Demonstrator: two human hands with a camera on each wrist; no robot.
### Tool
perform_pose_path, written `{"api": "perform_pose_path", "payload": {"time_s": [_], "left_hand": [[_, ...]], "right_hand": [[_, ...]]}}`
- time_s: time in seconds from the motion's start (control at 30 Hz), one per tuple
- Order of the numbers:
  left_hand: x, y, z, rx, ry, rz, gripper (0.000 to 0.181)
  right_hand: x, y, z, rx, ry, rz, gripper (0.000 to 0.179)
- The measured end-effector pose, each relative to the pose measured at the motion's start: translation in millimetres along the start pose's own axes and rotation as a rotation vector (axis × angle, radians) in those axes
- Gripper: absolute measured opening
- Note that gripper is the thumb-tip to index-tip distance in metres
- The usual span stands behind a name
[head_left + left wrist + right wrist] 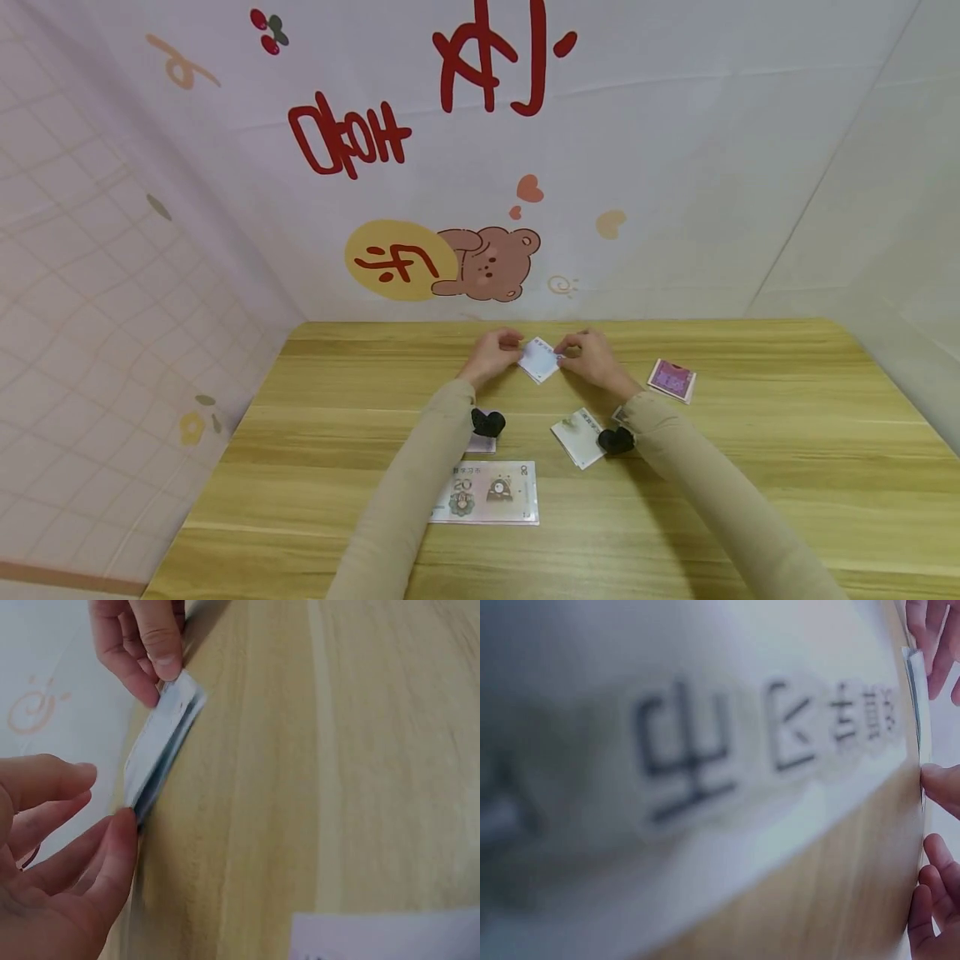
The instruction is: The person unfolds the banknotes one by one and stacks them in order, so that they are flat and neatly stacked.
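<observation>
A folded white play banknote [538, 360] lies near the back of the table between both hands, printed characters along one edge. My right hand [592, 358] pinches its right corner; the left wrist view shows that thumb and fingers on the far end of the folded note [161, 739]. On the other side, my left hand [495, 354] touches the opposite corner with one digit, the other fingers spread apart from the paper. Dark layers show between the note's folds. In the right wrist view, my right hand [939, 900] is cut off by the frame's edge.
A second folded note [577, 437] lies by the right wrist. Flat in front is a 20 play note [495, 493], partly under the left sleeve, with a purple note [480, 445] behind it. A folded purple note [672, 380] lies right. A printed cloth [660, 167] hangs behind the table.
</observation>
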State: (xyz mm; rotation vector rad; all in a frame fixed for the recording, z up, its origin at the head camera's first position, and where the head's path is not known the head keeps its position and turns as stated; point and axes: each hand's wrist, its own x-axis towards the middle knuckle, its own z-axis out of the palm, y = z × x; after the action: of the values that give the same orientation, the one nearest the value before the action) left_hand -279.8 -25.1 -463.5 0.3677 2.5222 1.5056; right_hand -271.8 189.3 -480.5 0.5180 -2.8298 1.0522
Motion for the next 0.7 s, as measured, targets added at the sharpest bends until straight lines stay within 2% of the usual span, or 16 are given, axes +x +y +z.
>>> {"api": "perform_pose_path", "payload": {"time_s": [0.33, 0.4, 0.7], "left_hand": [[-4.2, 1.5, 12.2, -0.149, -0.008, -0.102, 0.022], [-5.2, 2.5, 14.2, -0.171, 0.003, -0.104, 0.021], [-13.6, 4.3, 13.8, -0.261, 0.061, -0.110, 0.022]], "right_hand": [[-4.8, 3, 0, 0.019, -0.016, -0.046, 0.016], [-6.6, 2, -1, 0.037, -0.025, -0.055, 0.017], [-17.0, -7, -14, 0.310, -0.054, -0.024, 0.023]]}}
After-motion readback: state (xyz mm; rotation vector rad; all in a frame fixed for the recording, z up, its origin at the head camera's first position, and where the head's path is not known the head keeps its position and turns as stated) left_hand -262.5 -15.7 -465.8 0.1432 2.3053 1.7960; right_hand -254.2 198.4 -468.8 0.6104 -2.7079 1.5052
